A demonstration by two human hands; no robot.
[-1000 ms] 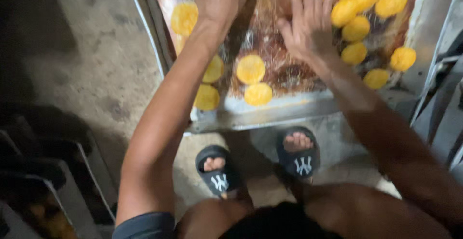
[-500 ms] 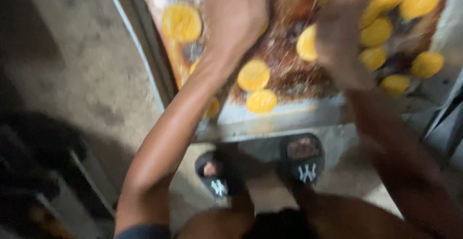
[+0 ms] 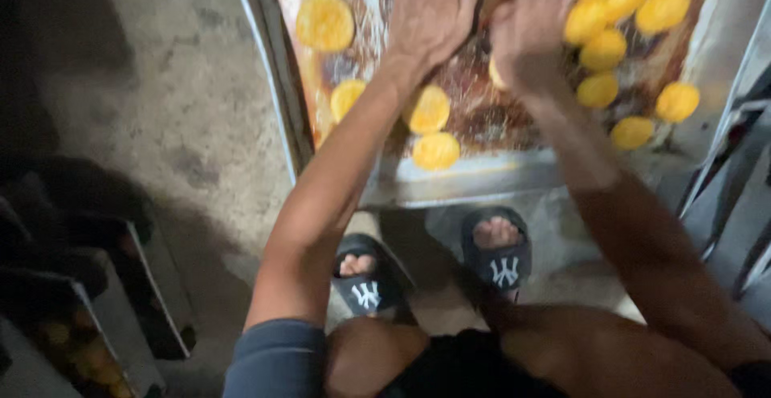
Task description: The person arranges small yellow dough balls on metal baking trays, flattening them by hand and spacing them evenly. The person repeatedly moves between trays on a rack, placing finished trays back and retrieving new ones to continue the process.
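Far on the left, dark crates (image 3: 88, 318) sit in the shadow, and small round yellow things show inside one, but they are too blurry to tell. Next comes a wide patch of rough grey concrete floor (image 3: 161, 101), bare and bumpy, with lots of room. Then the thin metal edge of a big flat tray (image 3: 277, 101) runs up and down, and its near rim lies just above the person's toes. The tray looks shiny and wet, with brown sticky stains. Round, flat yellow slices (image 3: 325, 22) lie on it, some near the left edge, two close to the near rim, and a bunch on the right side. The left hand (image 3: 434, 12) lies flat on the tray with its fingers spread wide, holding nothing, and a slice sits just below its wrist. The right hand (image 3: 534, 24) is just beside it, fingers curved down over a pale yellow slice (image 3: 496, 73), but the picture does not show if it is gripping. Below the tray, two black slippers (image 3: 434, 273) stand on the floor. On the far right, grey metal bars (image 3: 735, 149) stand close to the tray's side, leaving little room there.
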